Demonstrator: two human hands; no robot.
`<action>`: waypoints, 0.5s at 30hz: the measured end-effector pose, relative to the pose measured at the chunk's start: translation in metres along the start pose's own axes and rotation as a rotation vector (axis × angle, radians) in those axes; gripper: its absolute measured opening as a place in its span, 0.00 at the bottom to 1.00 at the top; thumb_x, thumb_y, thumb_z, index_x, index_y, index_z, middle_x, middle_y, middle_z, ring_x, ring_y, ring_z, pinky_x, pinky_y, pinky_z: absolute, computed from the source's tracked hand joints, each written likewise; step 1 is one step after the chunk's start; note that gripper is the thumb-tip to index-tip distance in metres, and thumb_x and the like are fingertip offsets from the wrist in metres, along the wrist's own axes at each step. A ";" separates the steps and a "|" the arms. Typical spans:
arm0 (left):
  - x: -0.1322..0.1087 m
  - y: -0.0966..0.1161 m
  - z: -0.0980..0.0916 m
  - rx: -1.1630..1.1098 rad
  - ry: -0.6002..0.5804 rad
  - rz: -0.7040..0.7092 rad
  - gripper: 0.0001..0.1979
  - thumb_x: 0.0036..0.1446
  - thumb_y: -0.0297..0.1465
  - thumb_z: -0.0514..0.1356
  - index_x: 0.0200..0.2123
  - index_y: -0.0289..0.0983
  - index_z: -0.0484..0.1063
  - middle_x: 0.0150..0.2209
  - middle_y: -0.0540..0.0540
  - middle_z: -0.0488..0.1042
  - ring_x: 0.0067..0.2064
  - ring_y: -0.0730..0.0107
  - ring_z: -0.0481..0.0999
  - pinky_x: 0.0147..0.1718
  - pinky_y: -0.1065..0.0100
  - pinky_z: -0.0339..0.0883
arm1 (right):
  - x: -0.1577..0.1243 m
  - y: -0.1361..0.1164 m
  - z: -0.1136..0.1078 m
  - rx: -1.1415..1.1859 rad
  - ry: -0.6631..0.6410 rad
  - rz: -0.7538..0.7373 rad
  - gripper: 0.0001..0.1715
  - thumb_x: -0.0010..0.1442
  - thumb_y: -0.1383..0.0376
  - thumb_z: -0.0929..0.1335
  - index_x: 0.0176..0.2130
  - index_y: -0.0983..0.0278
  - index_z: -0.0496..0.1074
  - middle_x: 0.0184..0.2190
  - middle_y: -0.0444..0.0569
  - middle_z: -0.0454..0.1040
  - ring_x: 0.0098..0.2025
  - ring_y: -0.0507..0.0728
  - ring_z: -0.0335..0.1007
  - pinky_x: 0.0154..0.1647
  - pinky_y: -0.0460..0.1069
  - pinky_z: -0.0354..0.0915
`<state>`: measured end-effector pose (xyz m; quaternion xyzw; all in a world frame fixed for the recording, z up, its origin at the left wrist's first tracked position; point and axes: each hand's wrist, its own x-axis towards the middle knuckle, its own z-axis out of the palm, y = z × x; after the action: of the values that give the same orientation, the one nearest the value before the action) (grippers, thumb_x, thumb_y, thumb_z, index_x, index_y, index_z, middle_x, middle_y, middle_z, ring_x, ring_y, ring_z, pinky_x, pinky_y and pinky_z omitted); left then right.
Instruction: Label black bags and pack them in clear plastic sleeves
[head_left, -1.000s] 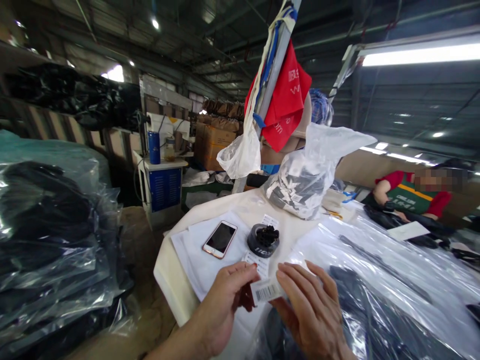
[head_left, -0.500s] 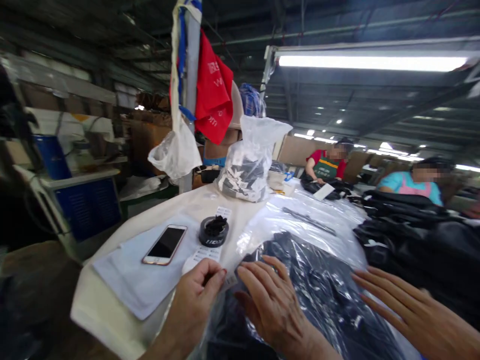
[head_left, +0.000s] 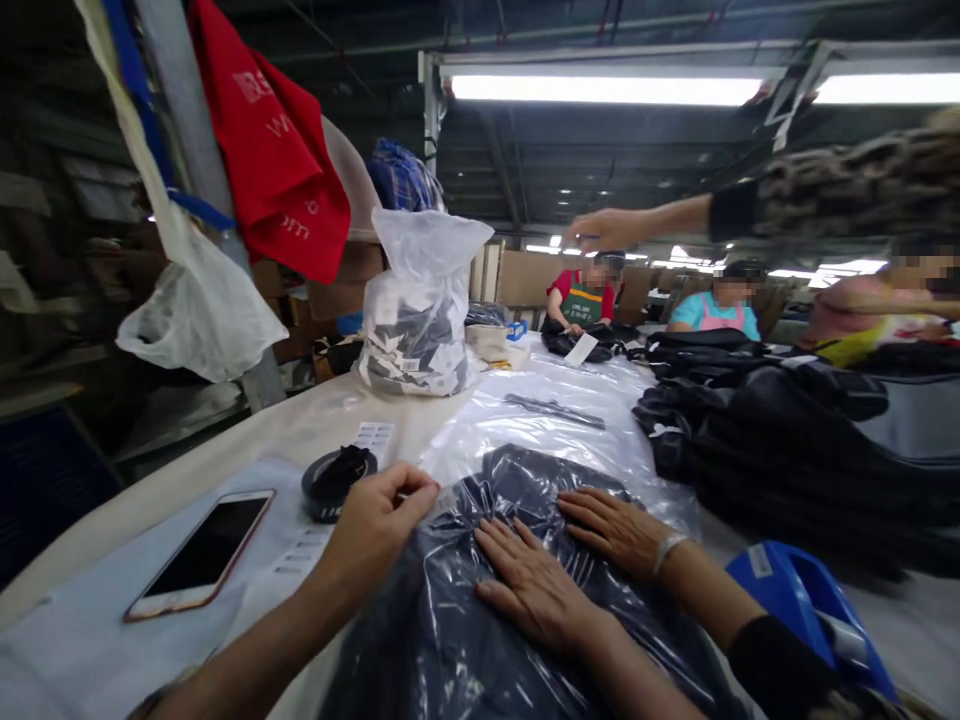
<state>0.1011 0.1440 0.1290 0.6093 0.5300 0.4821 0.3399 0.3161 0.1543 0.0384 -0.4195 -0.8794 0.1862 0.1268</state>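
A dark folded item in a clear plastic bag (head_left: 517, 520) lies in front of me on the table. My left hand (head_left: 382, 520) is closed, thumb and fingertips pinched together at the bag's upper left edge. A small pale label (head_left: 448, 497) shows faintly beside those fingertips; what they grip is hidden. My right hand (head_left: 536, 585) lies open on the bag, fingers spread over the film. A co-worker's hand (head_left: 622, 530) with a bracelet presses flat on the bag to the right of mine.
A phone (head_left: 206, 550), a black tape roll (head_left: 319, 490) and label sheets (head_left: 300, 555) lie left. Behind stands a filled plastic bag (head_left: 420, 340). A blue tape dispenser (head_left: 802, 610) and black bags (head_left: 787, 430) are right. A co-worker's arm (head_left: 660, 220) reaches across above; others work beyond.
My view has turned right and closer to the bag. The co-worker's hand has come down onto it, and their other arm has appeared above. My right hand lies flatter, farther from my left.
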 end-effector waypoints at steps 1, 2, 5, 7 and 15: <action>0.008 0.001 0.011 -0.021 -0.033 0.018 0.14 0.44 0.42 0.58 0.23 0.35 0.70 0.21 0.50 0.69 0.25 0.70 0.65 0.27 0.70 0.58 | -0.001 0.000 0.004 0.008 0.019 -0.007 0.34 0.65 0.50 0.58 0.63 0.66 0.53 0.63 0.56 0.51 0.66 0.61 0.43 0.66 0.63 0.39; 0.017 0.002 0.023 -0.042 -0.076 0.030 0.14 0.44 0.41 0.58 0.22 0.35 0.70 0.21 0.50 0.68 0.25 0.70 0.64 0.26 0.70 0.56 | -0.002 0.000 0.009 0.016 0.043 -0.012 0.33 0.65 0.51 0.58 0.63 0.65 0.53 0.63 0.55 0.52 0.65 0.60 0.44 0.66 0.62 0.39; 0.040 0.004 0.061 -0.099 -0.241 0.018 0.10 0.41 0.37 0.59 0.20 0.35 0.69 0.19 0.52 0.65 0.25 0.72 0.61 0.26 0.70 0.54 | -0.003 -0.003 0.023 0.032 0.083 -0.014 0.32 0.65 0.51 0.59 0.62 0.64 0.55 0.62 0.54 0.54 0.65 0.58 0.45 0.67 0.60 0.40; 0.051 0.005 0.085 -0.119 -0.326 -0.010 0.07 0.38 0.33 0.59 0.18 0.35 0.69 0.18 0.53 0.65 0.25 0.72 0.61 0.26 0.70 0.53 | -0.003 -0.004 0.028 0.013 0.087 -0.010 0.32 0.65 0.51 0.59 0.62 0.64 0.55 0.63 0.53 0.54 0.65 0.58 0.45 0.67 0.59 0.41; 0.045 -0.021 0.137 -0.286 -0.344 -0.194 0.04 0.34 0.27 0.59 0.14 0.36 0.65 0.14 0.54 0.60 0.20 0.74 0.57 0.24 0.69 0.51 | 0.027 0.079 -0.118 -0.251 0.548 -0.365 0.25 0.66 0.65 0.53 0.33 0.55 0.75 0.34 0.43 0.76 0.47 0.55 0.70 0.55 0.56 0.63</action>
<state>0.2235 0.2051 0.0783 0.5745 0.4465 0.4065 0.5526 0.3990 0.2471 0.1114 -0.3022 -0.8891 -0.0686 0.3369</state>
